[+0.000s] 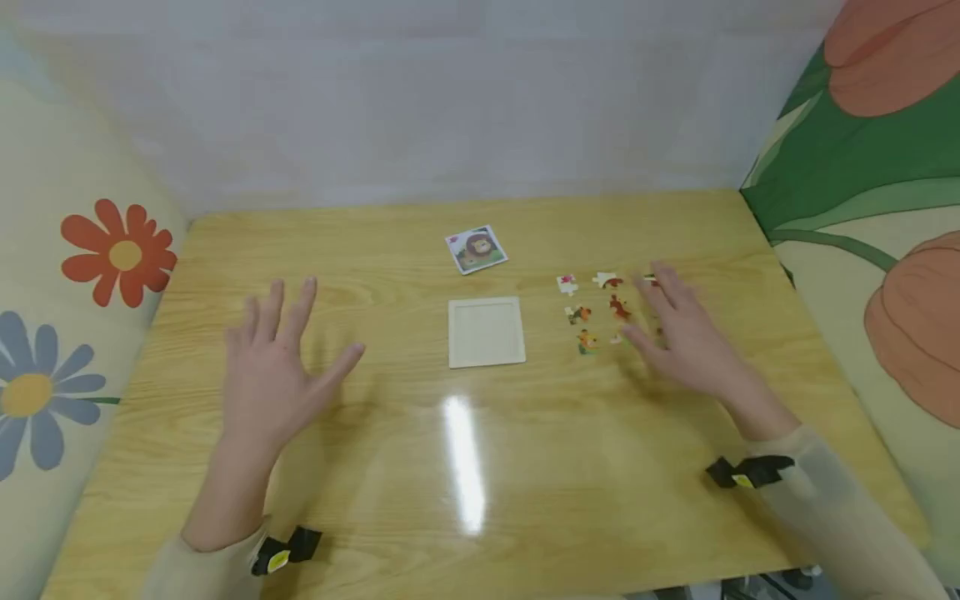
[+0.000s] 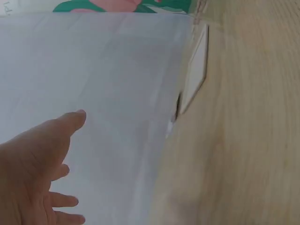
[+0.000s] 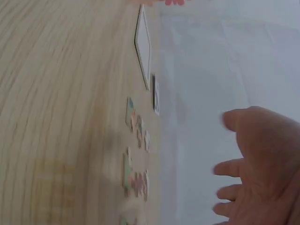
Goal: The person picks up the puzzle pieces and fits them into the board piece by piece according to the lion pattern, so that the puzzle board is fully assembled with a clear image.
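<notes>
My left hand (image 1: 272,383) is held over the left part of the table with its fingers spread, holding nothing. On the right, my right hand (image 1: 686,342) hovers with straight fingers over several loose jigsaw puzzle pieces (image 1: 577,314), hiding some of them. Between the hands lies a square white puzzle frame (image 1: 487,364) with a raised rim. Behind it sits a small lion picture card (image 1: 477,249), slightly turned. In the right wrist view, puzzle pieces (image 3: 139,131) lie flat on the wood, apart from the fingers. The left wrist view shows the tray's edge (image 2: 196,70) beyond the thumb.
The wooden table (image 1: 375,467) meets a pale wall covering (image 1: 450,117) at the back. Flower-painted panels (image 1: 45,250) flank the left side, and another painted panel (image 1: 885,208) the right. Dark straps with small devices (image 1: 750,472) sit on both wrists.
</notes>
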### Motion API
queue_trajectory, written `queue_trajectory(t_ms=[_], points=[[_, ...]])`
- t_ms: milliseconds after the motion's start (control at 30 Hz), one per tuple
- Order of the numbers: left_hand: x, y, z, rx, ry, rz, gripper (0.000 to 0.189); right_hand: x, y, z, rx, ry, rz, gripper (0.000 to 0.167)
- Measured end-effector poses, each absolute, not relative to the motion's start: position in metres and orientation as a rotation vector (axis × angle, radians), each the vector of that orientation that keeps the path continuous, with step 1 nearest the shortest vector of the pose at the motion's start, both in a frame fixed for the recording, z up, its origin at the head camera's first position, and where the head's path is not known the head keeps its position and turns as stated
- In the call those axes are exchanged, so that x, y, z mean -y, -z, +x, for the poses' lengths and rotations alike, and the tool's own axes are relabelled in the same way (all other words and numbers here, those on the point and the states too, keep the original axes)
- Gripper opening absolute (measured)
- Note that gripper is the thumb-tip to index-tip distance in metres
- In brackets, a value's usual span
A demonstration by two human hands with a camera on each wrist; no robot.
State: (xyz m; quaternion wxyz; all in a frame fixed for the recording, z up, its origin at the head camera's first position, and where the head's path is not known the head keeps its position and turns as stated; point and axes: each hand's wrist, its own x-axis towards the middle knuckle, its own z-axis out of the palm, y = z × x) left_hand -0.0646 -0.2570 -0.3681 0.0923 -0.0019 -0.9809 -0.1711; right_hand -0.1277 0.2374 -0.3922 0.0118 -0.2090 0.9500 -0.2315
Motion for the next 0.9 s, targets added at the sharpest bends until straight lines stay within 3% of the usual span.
queue_trajectory(t_ms=[467, 900], points=[[0.186, 0.420, -0.127, 3.116, 0.832, -0.630, 0.110, -0.198, 0.406, -0.142, -2.825, 0.625, -0.907, 0.053], [0.173, 0.426, -0.140, 3.140, 0.675, -0.684, 0.119, -0.192, 0.412, -0.161, -2.847, 0.720, -0.868, 0.046]])
